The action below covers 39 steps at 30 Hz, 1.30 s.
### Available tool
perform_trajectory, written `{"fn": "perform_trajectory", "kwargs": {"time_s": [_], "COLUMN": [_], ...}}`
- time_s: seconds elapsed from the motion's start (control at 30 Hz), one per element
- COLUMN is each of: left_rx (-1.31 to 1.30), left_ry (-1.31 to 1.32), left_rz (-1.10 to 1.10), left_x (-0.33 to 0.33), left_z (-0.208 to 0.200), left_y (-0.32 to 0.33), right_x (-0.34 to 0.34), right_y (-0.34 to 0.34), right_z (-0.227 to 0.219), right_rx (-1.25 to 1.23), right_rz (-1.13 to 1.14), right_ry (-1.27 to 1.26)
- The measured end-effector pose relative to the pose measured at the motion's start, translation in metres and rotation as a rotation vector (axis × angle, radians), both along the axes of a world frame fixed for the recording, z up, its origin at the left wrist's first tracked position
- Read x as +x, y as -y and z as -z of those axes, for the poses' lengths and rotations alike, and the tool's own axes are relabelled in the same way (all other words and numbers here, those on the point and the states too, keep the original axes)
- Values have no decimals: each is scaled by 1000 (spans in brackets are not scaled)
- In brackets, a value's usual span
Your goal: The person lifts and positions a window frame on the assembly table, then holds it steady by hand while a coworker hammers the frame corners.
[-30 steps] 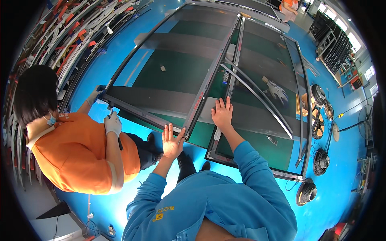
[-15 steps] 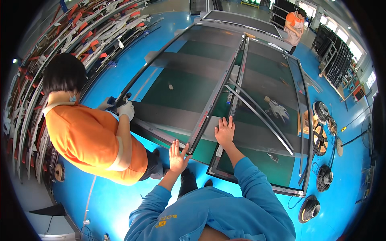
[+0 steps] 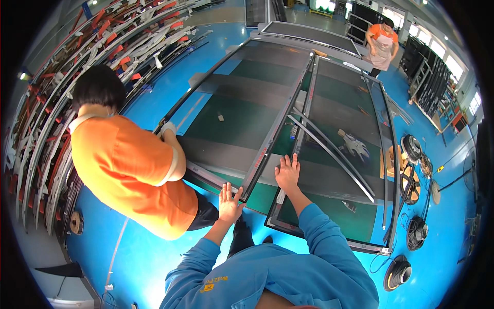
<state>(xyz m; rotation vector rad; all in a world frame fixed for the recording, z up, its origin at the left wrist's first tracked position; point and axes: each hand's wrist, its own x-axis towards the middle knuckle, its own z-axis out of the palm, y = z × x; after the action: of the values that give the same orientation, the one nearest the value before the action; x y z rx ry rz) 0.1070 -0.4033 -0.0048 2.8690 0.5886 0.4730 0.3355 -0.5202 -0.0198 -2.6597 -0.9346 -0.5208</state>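
Note:
My left hand (image 3: 231,204) lies with its fingers stretched out at the near corner of the left framed mesh screen (image 3: 262,146). My right hand (image 3: 287,173) rests flat, fingers spread, beside the inner rail of the right framed mesh screen (image 3: 329,238). Neither hand grips anything. Two loose grey metal strips (image 3: 335,155) cross the right screen at a slant. A pair of work gloves (image 3: 355,147) sits beyond them. On my left, a co-worker in orange (image 3: 128,170) has a gloved hand (image 3: 168,127) at the left screen's outer rail; that hand is partly hidden.
Racks of long metal profiles (image 3: 128,38) stand at the left. Several reels (image 3: 398,273) and cables lie on the blue floor to the right. Another framed screen (image 3: 311,35) lies at the far end, near a second co-worker (image 3: 382,47).
The co-worker on my left has shifted forward and to the right, the gloved hand moving farther along the rail. The far co-worker has turned and straightened. My hands stay nearly in place.

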Motion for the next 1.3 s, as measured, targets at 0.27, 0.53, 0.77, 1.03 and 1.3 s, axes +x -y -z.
{"fn": "perform_trajectory", "kwargs": {"time_s": [0.27, 0.53, 0.77, 1.03, 1.3], "left_rx": [-47, 19, -15, -50, -43], "left_ry": [-39, -82, -70, -38, 79], "left_rz": [-4, 42, 183, 218, 180], "left_x": [10, 2, -12, -10, -5], "left_z": [-20, -3, -2, 1, 12], "left_y": [0, -7, -19, -22, -17], "right_x": [11, -83, -121, -197, -290], "right_y": [4, -45, 22, 122, 148], "right_z": [10, -80, -69, -79, -65], "right_rx": [-23, 215, 406, 561, 520], "right_rz": [-23, -592, -471, -117, -42], "right_ry": [140, -315, -396, -462, -547]}}
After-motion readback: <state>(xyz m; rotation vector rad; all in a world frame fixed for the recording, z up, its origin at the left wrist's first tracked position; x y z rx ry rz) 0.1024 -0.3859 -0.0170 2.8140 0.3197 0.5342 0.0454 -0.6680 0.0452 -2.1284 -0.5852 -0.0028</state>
